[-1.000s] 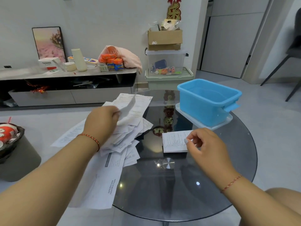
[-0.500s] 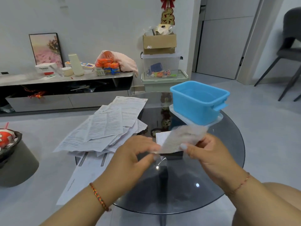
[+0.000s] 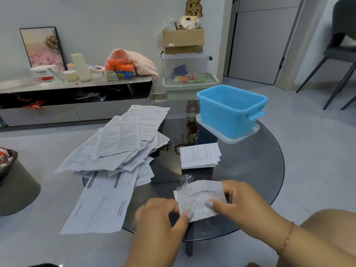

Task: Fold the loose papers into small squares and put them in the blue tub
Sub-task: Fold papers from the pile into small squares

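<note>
A small printed paper (image 3: 198,199) lies low over the near part of the round dark glass table (image 3: 250,170). My left hand (image 3: 161,214) pinches its lower left corner and my right hand (image 3: 238,201) holds its right side. A folded stack of paper (image 3: 199,155) rests on the glass just beyond. A heap of loose printed sheets (image 3: 119,143) spreads over the table's left side and hangs past the edge. The blue tub (image 3: 231,110) stands empty at the far right of the table, on a clear plastic lid (image 3: 227,138).
A low grey stool (image 3: 17,189) with a dark basket sits at the left. Beyond the table are a long cabinet (image 3: 77,83) with clutter, stacked storage boxes (image 3: 186,74) and a dark chair (image 3: 342,51) at the right. My knee (image 3: 327,224) is at the bottom right.
My left hand left the loose heap and joined my right hand on a small paper. That paper came down from mid-air to just above the glass near me. The folded stack stayed put.
</note>
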{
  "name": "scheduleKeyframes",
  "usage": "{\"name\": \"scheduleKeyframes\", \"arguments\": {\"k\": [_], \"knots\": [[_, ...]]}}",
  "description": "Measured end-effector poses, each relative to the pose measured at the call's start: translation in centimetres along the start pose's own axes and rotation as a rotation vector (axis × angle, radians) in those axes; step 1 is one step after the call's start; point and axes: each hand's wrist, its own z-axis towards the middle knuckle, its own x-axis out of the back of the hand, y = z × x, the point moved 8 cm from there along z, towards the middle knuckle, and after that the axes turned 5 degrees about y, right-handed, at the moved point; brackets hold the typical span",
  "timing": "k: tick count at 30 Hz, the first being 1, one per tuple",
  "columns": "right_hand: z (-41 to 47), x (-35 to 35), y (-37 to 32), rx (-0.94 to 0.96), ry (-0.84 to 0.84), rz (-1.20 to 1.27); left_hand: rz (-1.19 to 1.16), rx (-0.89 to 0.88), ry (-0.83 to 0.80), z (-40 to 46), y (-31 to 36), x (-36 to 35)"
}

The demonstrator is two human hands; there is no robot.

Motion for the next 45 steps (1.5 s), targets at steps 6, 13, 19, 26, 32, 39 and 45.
{"name": "scheduleKeyframes", "arguments": {"k": [6, 13, 19, 26, 32, 39, 45], "knots": [[0.2, -0.3, 0.8, -0.046, 0.037, -0.165, 0.083, 0.047, 0.13, -0.2, -0.3, 0.3], [0.5, 0.1, 0.2, -0.045, 0.102, -0.346, 0.076, -0.08, 0.215, -0.4, 0.2, 0.7], [1.7, -0.9, -1.4, 0.165, 0.048, -0.354, 0.104, -0.556, 0.15, -1.5, 2.8, -0.8], [1.8, -0.9, -1.6, 0.133, 0.008, -0.483, 0.238, -0.63, 0.15, -2.6, 3.0, -1.7], [0.2, 0.4, -1.1, 0.03, 0.02, -0.526, 0.238, -0.726, 0.194, -3.3, 3.4, -1.1], [-1.3, -0.7, -2.1, 0.225, -0.36, -0.278, 0.047, -0.6, 0.212, -2.5, 1.7, -0.3], [0.4, -0.5, -1.0, 0.179, -0.165, -0.135, 0.014, -0.293, 0.285, -1.8, 0.3, 0.8]]}}
